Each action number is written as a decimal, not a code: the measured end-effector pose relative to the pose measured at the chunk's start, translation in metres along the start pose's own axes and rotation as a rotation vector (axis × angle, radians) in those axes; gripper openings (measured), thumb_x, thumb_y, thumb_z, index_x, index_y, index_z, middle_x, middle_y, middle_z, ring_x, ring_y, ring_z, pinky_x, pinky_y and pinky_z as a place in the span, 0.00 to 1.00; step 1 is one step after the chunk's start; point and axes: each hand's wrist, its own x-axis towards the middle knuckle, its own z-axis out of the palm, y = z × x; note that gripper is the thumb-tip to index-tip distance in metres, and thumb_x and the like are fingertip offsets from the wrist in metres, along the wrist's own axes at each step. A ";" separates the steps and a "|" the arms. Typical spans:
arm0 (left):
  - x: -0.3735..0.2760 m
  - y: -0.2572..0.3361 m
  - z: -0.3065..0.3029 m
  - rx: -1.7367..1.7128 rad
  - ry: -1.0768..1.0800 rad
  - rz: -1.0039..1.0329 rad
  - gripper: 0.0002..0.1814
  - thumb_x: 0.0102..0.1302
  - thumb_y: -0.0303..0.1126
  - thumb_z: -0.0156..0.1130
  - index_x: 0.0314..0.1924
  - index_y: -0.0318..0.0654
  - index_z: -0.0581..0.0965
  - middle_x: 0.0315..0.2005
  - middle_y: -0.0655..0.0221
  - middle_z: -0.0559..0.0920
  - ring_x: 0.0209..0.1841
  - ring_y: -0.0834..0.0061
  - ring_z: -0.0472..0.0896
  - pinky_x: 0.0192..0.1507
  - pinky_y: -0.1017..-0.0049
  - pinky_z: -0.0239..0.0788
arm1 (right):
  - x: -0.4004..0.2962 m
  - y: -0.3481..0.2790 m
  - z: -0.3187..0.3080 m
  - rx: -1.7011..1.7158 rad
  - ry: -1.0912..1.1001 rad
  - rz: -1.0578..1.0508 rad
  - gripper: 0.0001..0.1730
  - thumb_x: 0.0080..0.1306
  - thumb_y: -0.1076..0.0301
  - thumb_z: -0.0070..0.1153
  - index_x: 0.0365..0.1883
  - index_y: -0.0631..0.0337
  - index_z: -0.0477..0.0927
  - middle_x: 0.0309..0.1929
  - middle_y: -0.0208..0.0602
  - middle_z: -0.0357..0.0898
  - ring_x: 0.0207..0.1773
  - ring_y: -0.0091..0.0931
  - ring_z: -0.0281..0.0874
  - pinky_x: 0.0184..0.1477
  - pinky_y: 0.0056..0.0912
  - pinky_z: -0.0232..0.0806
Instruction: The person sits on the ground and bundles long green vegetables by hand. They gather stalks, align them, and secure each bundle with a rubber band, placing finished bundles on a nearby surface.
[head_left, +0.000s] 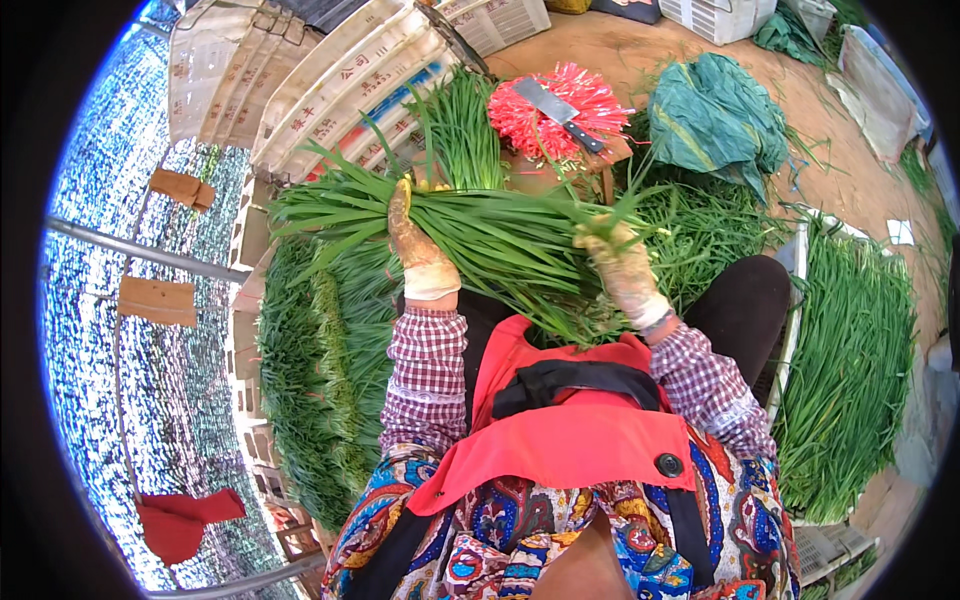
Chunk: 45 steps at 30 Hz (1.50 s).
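Note:
A long bunch of green garlic chives (502, 232) lies sideways above my lap. My left hand (411, 236), in a stained, yellowish glove, is wrapped around its left part. Loose leaf ends fan out beyond that hand. At the right end, my right hand (616, 259) grips the bunch in a similar glove; motion blur hides its fingers in part. Just beyond, another bundle of chives (466, 135) rests on a low wooden stand (616, 161). On the stand, a cleaver (546, 101) with a black handle lies across a heap of pink plastic ties (517, 120).
Stacked bundles of chives (322, 375) fill the left side. To my right stands a white crate (787, 330) full of loose chives (844, 375). Loose leaves (709, 225) and a green plastic sack (716, 112) lie ahead right. White plastic crates (352, 82) are stacked far left.

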 end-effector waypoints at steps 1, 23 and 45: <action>0.000 -0.001 -0.001 0.004 0.003 0.018 0.09 0.66 0.37 0.60 0.41 0.43 0.78 0.30 0.72 0.79 0.34 0.70 0.79 0.45 0.65 0.74 | -0.005 0.002 -0.007 0.312 0.023 0.086 0.13 0.72 0.62 0.51 0.45 0.63 0.74 0.36 0.31 0.76 0.39 0.23 0.74 0.47 0.29 0.69; 0.016 0.024 -0.028 0.012 -0.026 0.118 0.08 0.66 0.38 0.61 0.38 0.43 0.78 0.32 0.72 0.81 0.36 0.70 0.79 0.44 0.66 0.74 | -0.006 -0.040 -0.063 -1.008 0.007 -0.239 0.33 0.50 0.65 0.69 0.57 0.50 0.75 0.50 0.39 0.77 0.53 0.39 0.74 0.55 0.41 0.66; 0.016 0.023 -0.042 0.028 0.066 0.084 0.08 0.65 0.36 0.61 0.35 0.40 0.78 0.30 0.70 0.81 0.37 0.71 0.79 0.46 0.69 0.73 | -0.036 -0.018 -0.106 0.217 0.428 0.010 0.16 0.73 0.53 0.48 0.42 0.59 0.74 0.38 0.32 0.79 0.25 0.14 0.62 0.34 0.19 0.62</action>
